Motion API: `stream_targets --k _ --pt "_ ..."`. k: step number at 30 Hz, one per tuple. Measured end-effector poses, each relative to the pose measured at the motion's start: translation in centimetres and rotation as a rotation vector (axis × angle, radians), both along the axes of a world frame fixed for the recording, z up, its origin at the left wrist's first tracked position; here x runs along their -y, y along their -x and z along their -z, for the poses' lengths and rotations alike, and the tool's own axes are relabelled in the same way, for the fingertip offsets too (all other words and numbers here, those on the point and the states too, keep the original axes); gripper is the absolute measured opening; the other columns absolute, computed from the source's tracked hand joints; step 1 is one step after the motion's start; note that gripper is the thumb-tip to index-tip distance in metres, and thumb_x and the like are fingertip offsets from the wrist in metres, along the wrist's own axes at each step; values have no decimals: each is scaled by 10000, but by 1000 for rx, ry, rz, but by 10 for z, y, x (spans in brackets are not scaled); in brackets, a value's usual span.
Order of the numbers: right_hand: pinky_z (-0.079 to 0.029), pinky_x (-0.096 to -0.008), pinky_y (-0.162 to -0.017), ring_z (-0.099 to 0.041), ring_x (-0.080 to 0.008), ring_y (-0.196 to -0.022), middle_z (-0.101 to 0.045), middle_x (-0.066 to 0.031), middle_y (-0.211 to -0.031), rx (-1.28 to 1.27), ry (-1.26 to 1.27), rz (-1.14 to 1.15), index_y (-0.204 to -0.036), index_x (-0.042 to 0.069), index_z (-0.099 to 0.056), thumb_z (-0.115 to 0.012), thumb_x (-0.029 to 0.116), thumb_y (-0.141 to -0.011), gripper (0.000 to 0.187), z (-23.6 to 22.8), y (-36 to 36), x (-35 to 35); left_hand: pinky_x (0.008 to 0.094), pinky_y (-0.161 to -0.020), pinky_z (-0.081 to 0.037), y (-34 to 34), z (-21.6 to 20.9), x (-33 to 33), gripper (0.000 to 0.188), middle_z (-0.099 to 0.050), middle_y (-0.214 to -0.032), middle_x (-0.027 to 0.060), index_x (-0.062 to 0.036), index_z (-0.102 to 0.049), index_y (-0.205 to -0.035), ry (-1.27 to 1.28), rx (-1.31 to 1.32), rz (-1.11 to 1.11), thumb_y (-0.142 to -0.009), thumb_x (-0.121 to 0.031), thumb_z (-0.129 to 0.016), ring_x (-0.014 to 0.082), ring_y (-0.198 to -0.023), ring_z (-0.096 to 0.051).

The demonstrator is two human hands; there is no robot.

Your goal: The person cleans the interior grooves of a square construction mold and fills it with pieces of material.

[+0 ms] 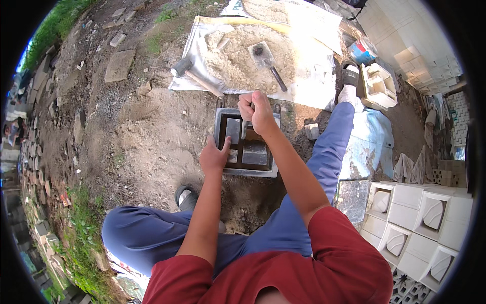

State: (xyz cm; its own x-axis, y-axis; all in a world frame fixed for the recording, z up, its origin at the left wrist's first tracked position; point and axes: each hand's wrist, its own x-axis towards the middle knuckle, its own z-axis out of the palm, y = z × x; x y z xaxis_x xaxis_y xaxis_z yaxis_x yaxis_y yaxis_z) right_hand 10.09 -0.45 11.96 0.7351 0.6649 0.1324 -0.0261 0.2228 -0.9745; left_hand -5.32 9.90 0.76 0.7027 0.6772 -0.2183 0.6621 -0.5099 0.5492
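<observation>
A rectangular grey mould [249, 172] sits on the ground in front of me, with inner walls dividing it into compartments. My left hand [213, 156] grips its left wall, thumb on the inner side and fingers over the rim. Above the mould's far side, my right hand [258, 115] is closed in a fist around the upright handle of a small tool. A pale grey part of that tool [246, 129] reaches down into the mould; its lower end is hard to make out.
Beyond the mould, a white sheet [316, 83] holds sandy mix [230, 61], a trowel [263, 55] and a mallet [182, 67]. At right are a pale block mould [378, 86], a bucket [362, 50], a blue sheet [367, 139] and stacked white blocks [407, 202]. Stones lie leftward.
</observation>
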Motion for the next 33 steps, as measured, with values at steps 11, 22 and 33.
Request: stream_targets --k 11,22,33 --pt "-167 -288 -456 -241 -86 -478 -264 38 -530 57 -79 4 -566 104 -260 -356 737 -985 765 -9 17 17 573 -745 -513 1 7 5 555 -693 -885 282 -54 -572 -1103 2 10 8 -967 -589 -514 493 -865 -666" --pt "-207 -304 -488 -273 -111 -491 -310 33 -573 -18 -294 -345 -586 97 -320 -494 754 -906 752 -74 29 49 609 -760 -470 2 24 5 440 -678 -912 294 -61 -562 -1077 46 104 17 -1074 -411 -295 510 -879 -637" --pt "-164 -315 -478 -224 -119 -496 -219 15 -532 49 -129 -601 -597 79 -216 -374 631 -947 673 -42 31 11 578 -860 -498 6 29 4 625 -704 -1053 258 -49 -709 -1130 209 -94 -496 -1050 -468 -252 491 -979 -653"
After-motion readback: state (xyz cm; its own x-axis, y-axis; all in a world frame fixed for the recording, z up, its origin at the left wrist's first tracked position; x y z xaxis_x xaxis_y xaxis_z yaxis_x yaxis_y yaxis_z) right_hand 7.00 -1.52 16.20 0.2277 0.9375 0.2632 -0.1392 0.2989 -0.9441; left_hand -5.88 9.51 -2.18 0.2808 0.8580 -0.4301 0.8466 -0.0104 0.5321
